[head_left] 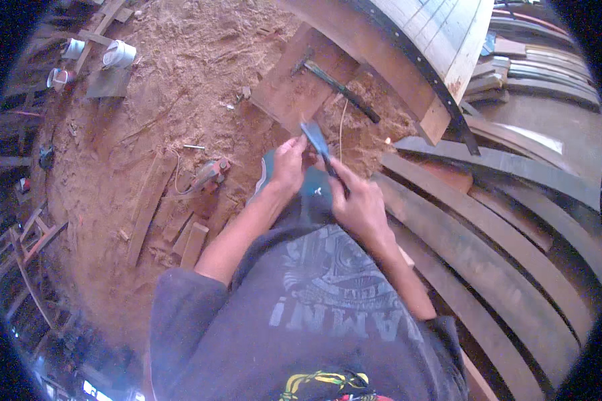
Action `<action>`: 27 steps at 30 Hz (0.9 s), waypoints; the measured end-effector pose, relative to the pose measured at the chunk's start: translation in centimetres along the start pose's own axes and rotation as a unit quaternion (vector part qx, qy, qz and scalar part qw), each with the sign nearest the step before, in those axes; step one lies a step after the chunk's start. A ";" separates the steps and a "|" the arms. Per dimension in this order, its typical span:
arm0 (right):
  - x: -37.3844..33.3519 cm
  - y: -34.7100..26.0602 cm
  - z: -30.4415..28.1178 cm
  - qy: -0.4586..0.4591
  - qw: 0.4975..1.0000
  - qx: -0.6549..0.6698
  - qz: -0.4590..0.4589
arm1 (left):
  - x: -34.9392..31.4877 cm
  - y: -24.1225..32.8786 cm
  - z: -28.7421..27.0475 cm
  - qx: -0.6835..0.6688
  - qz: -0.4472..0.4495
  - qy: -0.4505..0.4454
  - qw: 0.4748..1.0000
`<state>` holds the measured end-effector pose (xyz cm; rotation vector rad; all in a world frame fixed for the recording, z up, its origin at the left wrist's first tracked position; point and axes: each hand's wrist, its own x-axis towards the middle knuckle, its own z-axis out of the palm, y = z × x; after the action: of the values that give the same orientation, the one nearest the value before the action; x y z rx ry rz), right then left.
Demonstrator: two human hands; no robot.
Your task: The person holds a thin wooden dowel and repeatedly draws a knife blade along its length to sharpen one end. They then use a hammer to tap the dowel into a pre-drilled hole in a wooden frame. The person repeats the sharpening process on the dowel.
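Observation:
My right hand (pixel 360 206) is closed round the dark handle of a flat, blue-grey bladed tool (pixel 316 139). Its blade points up and away, in front of my body. Close beside the blade, my left hand (pixel 289 165) is closed with its fingers pinched together. Whatever they hold, if anything, is too small to make out. Beyond both hands lies a hammer (pixel 344 92) with a long dark handle, partly on a flat brown board (pixel 274 93). The tool is apart from the hammer.
A large curved planked structure (pixel 415 40) rises at the far right. Long curved timbers (pixel 488 267) lie along the right. On the sawdust-covered ground at left are a red power tool (pixel 212 175), wood offcuts (pixel 194 244) and white buckets (pixel 119 53).

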<state>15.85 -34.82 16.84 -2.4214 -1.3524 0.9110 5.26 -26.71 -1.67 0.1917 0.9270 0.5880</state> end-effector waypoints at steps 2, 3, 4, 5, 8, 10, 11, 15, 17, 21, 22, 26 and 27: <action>3.6 -0.4 1.6 0.020 1.000 -0.017 0.006 | 0.3 0.6 -0.1 0.011 0.016 -0.040 0.999; 4.3 -0.7 1.1 0.015 1.000 0.014 -0.006 | 0.6 0.6 -0.2 0.015 0.016 -0.030 0.999; 4.2 -0.6 0.7 0.002 1.000 0.006 -0.007 | 0.8 0.5 -0.3 0.018 0.017 -0.020 0.999; 3.4 -0.4 0.2 -0.011 1.000 -0.002 -0.009 | 1.1 0.4 -0.4 0.022 0.019 -0.011 1.000; 1.9 0.3 -0.2 -0.013 0.999 -0.033 -0.032 | 0.8 0.9 0.5 0.037 0.018 -0.012 0.999; 3.5 -0.2 0.9 0.012 0.998 -0.045 -0.034 | 1.0 0.7 0.1 0.042 0.035 -0.025 0.998; 5.0 -0.2 1.7 0.000 0.999 -0.039 0.009 | 1.0 0.8 0.1 0.035 0.031 -0.036 0.998; 4.2 -0.4 0.2 -0.032 0.999 -0.032 0.015 | 0.4 1.6 -0.2 0.018 -0.006 -0.038 0.999; 3.2 1.5 -0.6 -0.016 0.999 0.006 -0.035 | 0.5 1.9 -0.1 -0.009 -0.039 -0.038 0.998; 1.5 1.1 -1.1 -0.030 0.999 0.015 -0.003 | 0.9 1.8 -1.0 -0.095 -0.081 -0.089 0.988; 1.6 1.1 -1.1 -0.028 0.999 0.021 -0.003 | 0.7 2.0 -1.0 -0.091 -0.091 -0.085 0.988; 1.7 1.1 -1.1 -0.026 0.999 0.039 0.002 | 0.8 2.4 -1.4 -0.072 -0.128 -0.067 0.987; 1.7 1.1 -1.1 -0.026 0.999 0.041 0.005 | 1.0 2.4 -1.5 -0.069 -0.137 -0.064 0.986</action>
<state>17.89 -33.88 16.47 -2.3617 -1.2943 1.0184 3.55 -24.28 -2.29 -0.0241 0.7691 0.3783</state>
